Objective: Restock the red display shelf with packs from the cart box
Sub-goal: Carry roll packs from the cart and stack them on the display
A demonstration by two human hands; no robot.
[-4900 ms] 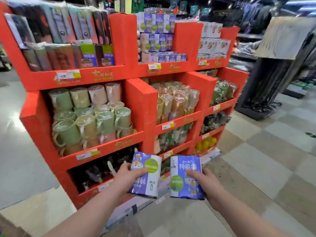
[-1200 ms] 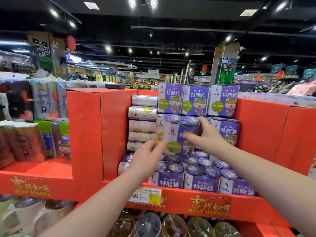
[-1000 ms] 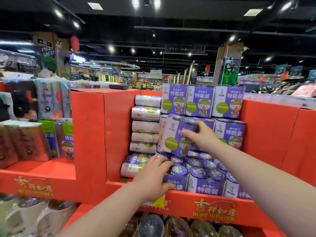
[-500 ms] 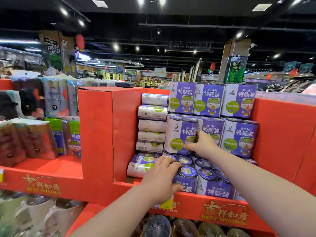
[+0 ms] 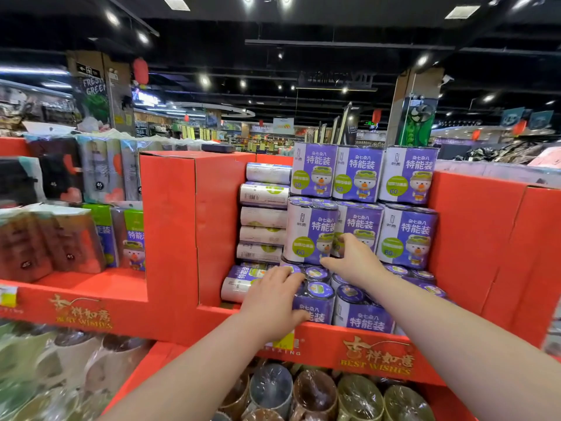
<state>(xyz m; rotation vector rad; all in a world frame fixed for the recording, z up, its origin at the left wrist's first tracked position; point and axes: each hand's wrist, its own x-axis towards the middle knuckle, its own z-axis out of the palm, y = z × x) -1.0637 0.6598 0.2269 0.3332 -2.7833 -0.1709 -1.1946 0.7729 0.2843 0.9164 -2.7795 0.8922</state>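
packs (image 5: 358, 174) in purple and white, each printed with a cartoon figure and a green circle, fill the centre compartment of the red display shelf (image 5: 170, 226), in the middle of the frame. they stand in three layers: three upright along the top, three upright under them, and a bottom layer seen mostly from above behind the shelf's front lip. at the left side of this compartment a stack of side-lying packs (image 5: 264, 217) rests against the red divider wall.

left hand (image 5: 273, 302), its arm running up from the lower centre of the frame, lies over the front pack (image 5: 315, 308) at the near left of the bottom layer. its fingers (image 5: 285, 273) bend over the pack's top and the thumb presses on the front label, so it holds that pack.

right hand (image 5: 353, 262), its arm running in from the lower right, is at the second-layer pack (image 5: 306, 229), the leftmost of the middle layer. its fingers curl into the gap at that pack's lower right edge and the thumb sits at its base, gripping it. that pack stands upright on the bottom layer, touching its neighbour.

left of centre, another compartment holds dark wrapped packs (image 5: 57, 177) and green-topped packs (image 5: 133, 235). wrapped mugs (image 5: 315, 393) show on the tier below, at the bottom of the frame. a yellow price tag (image 5: 285, 341) on the front lip is partly hidden by the left wrist.
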